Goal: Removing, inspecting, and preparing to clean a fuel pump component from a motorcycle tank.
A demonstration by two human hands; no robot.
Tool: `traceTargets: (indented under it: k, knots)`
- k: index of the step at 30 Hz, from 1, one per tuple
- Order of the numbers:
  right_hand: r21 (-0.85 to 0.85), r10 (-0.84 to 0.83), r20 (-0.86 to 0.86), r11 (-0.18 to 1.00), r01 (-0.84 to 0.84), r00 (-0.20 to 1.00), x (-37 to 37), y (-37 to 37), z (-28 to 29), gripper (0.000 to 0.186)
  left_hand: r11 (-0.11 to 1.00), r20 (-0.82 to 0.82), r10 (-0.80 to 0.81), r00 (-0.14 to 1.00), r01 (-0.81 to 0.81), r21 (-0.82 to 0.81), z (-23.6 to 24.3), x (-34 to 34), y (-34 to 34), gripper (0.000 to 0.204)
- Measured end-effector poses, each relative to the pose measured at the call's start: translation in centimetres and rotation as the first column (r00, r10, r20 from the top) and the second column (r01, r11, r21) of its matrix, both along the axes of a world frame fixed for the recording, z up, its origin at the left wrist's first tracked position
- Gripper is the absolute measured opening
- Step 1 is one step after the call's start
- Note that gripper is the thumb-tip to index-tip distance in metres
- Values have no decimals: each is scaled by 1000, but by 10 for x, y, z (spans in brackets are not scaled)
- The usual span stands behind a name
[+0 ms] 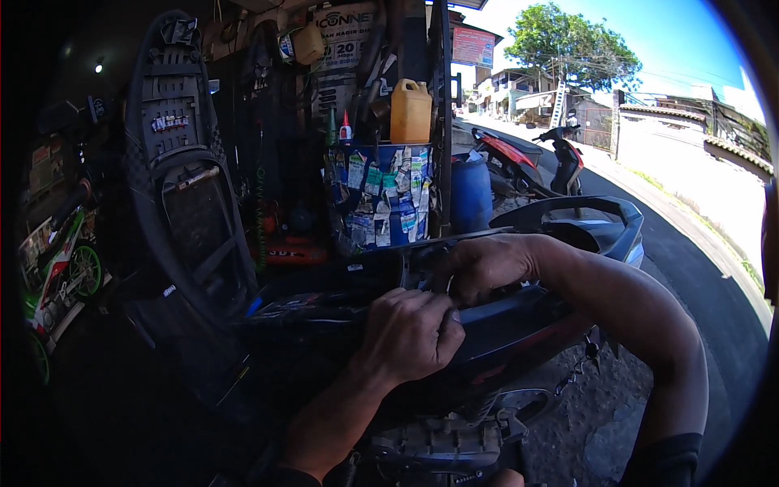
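The dark body of a motor scooter lies across the middle, its seat tipped up at the left with the underside showing. My left hand rests at the near rim of the opening under the seat, fingers curled with the thumb pressed against them. Just to its right, my right hand reaches over from the right and bends its fingers down into the opening. Both hands are closed and nearly meet. Their fingertips are in shadow, so whatever they grip is hidden.
Behind the scooter stands a blue drum covered in labels, with a yellow jerrycan and a red-capped bottle on top. A plain blue barrel is beside it. Another scooter is parked by the road. Engine parts show below.
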State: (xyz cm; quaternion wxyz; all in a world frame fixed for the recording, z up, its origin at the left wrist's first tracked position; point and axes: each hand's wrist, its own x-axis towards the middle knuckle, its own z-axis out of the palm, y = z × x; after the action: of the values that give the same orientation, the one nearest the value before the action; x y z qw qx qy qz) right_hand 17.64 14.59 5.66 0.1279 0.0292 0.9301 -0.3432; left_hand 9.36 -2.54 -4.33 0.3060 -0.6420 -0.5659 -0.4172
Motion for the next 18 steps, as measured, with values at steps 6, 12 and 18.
traceTargets:
  k: [6, 12, 18]
  knots:
    - [183, 144, -56, 974, -132, 988, -6, 0, -1, 40, 1000, -16, 9, 1000, -10, -17, 1, 0, -2, 14]
    - [41, 112, -30, 993, -110, 993, 1, 2, 0, 36, 1000, -1, -7, 1000, 7, 10, 2, 2, -1, 14]
    - [211, 227, -79, 956, -206, 971, -10, 4, -4, 32, 998, 39, 34, 999, -32, -51, 0, 3, -3, 15]
